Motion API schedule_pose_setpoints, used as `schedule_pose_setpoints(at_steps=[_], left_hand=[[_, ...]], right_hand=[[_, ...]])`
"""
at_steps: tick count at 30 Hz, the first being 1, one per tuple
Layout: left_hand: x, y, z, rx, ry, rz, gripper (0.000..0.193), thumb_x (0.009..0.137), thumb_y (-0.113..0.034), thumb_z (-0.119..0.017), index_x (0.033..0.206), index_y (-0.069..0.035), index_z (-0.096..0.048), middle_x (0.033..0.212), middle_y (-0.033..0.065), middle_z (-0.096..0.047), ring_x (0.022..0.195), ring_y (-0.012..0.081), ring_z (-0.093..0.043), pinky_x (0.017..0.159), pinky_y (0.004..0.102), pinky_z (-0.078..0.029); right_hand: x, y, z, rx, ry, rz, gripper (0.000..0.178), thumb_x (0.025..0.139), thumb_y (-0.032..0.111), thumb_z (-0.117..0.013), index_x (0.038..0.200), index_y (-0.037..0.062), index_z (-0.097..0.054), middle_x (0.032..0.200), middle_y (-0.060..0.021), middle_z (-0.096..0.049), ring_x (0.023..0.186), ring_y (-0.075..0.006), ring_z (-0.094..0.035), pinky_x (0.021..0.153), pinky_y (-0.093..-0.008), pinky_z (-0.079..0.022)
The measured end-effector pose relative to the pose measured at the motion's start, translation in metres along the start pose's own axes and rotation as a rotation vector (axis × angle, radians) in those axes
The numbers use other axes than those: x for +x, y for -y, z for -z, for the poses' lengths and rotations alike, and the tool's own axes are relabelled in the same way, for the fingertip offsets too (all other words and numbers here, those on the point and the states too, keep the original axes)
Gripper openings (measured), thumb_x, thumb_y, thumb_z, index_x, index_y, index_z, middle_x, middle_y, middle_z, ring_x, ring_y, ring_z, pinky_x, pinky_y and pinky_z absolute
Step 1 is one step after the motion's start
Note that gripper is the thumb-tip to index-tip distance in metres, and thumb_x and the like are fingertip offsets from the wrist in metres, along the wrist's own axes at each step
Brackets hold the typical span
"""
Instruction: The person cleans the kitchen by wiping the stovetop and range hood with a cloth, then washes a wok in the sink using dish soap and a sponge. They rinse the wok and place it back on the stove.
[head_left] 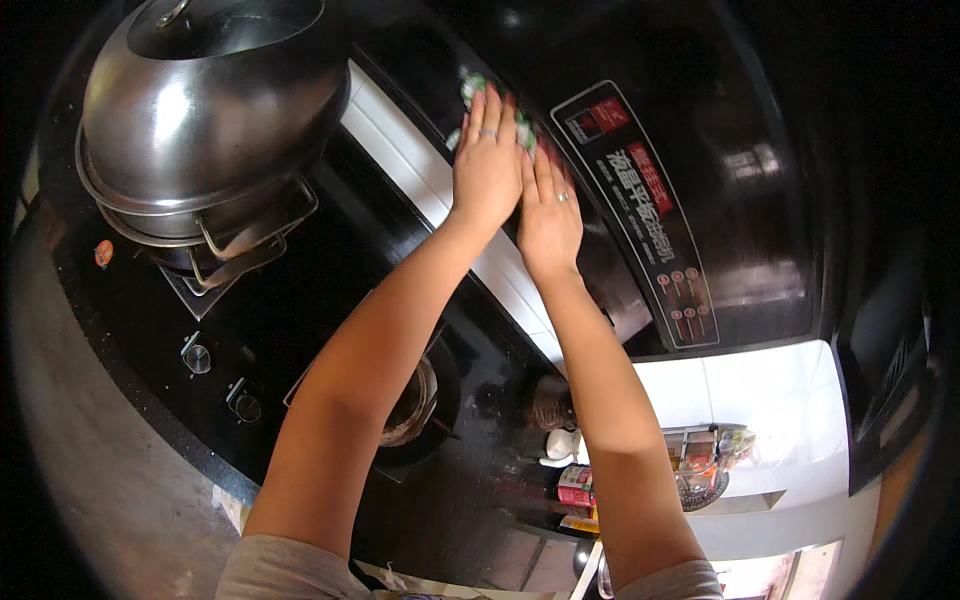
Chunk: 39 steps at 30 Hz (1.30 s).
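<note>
From where I stand, I see both bare hands stretched far forward, up against the glossy black hood [745,215] above the stove. The left hand [487,182] lies over a crumpled green-and-white cloth [470,88], its fingers straight and close together, laid flat on the cloth rather than curled around it; bits of green and white peep out beyond and beside them. The right hand [551,225] is just beside and a little nearer, fingers likewise straight, their tips reaching the cloth's near edge. The tips are blurred and the thumbs hidden, so I can't tell if either one pinches it. A ring shows on each hand. Next to the right hand runs a framed label strip [640,215], and under the forearms a band of white tile [400,150] divides the hood from the black desk [490,400]. On the desk, to the left, sits a big domed steel pot [215,125]; a burner [418,405] is partly behind the left forearm, and a red-labelled jar [575,487] stands near the right one.
</note>
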<state>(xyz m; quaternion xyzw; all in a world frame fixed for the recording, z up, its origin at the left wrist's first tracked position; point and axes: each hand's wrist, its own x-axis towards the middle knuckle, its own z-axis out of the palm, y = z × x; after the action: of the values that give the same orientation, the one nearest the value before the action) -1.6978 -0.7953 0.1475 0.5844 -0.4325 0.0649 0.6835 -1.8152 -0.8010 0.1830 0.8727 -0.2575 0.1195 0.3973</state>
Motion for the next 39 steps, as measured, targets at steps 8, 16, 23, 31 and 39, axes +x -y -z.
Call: schedule_pose_setpoints(at_steps=[8,16,23,31,39], left_hand=[[-0.101,-0.099,-0.048,0.089,0.242,-0.201,0.044,0.086,-0.017,-0.050,0.123,0.006,-0.053,0.138,0.0205,-0.044,0.136,0.0336,-0.032,0.115,0.0451,-0.019],[-0.167,-0.148,-0.085,0.110,0.383,-0.534,0.041,0.087,-0.021,-0.046,0.124,-0.006,-0.056,0.133,0.0079,-0.052,0.133,0.0233,-0.038,0.116,0.0433,-0.016],[-0.098,-0.091,-0.048,0.178,0.298,-0.320,0.037,0.085,-0.021,-0.049,0.118,-0.007,-0.060,0.130,0.0106,-0.053,0.132,0.0252,-0.038,0.115,0.0475,-0.013],[0.014,0.001,0.001,0.362,0.122,-0.011,0.046,0.090,-0.024,-0.047,0.130,-0.002,-0.049,0.147,0.0131,-0.035,0.142,0.0250,-0.020,0.116,0.0474,-0.009],[0.048,0.026,0.021,0.252,-0.100,0.005,0.040,0.082,-0.002,-0.053,0.122,0.005,-0.055,0.137,0.0225,-0.045,0.129,0.0343,-0.042,0.101,0.0364,-0.042]], right_hand=[[-0.142,-0.070,0.035,0.027,0.046,-0.205,0.045,0.083,0.005,-0.048,0.127,0.0024,-0.053,0.131,-0.0147,-0.053,0.115,-0.0301,-0.054,0.098,-0.0391,-0.042],[-0.232,-0.087,0.053,0.006,0.092,-0.413,0.046,0.077,-0.006,-0.049,0.122,-0.0055,-0.052,0.126,-0.0225,-0.051,0.118,-0.0404,-0.048,0.104,-0.0458,-0.036],[-0.150,-0.055,0.034,0.054,0.067,-0.294,0.050,0.080,0.000,-0.045,0.130,-0.0050,-0.047,0.131,-0.0243,-0.048,0.120,-0.0414,-0.045,0.106,-0.0465,-0.033],[0.027,0.015,-0.010,0.089,-0.108,-0.216,0.043,0.085,0.010,-0.049,0.127,-0.0002,-0.052,0.126,-0.0138,-0.054,0.111,-0.0280,-0.055,0.093,-0.0371,-0.044],[0.076,0.026,0.004,0.341,-0.031,-0.169,0.039,0.081,0.004,-0.052,0.120,0.0031,-0.058,0.123,-0.0138,-0.058,0.099,-0.0293,-0.063,0.082,-0.0370,-0.052]])
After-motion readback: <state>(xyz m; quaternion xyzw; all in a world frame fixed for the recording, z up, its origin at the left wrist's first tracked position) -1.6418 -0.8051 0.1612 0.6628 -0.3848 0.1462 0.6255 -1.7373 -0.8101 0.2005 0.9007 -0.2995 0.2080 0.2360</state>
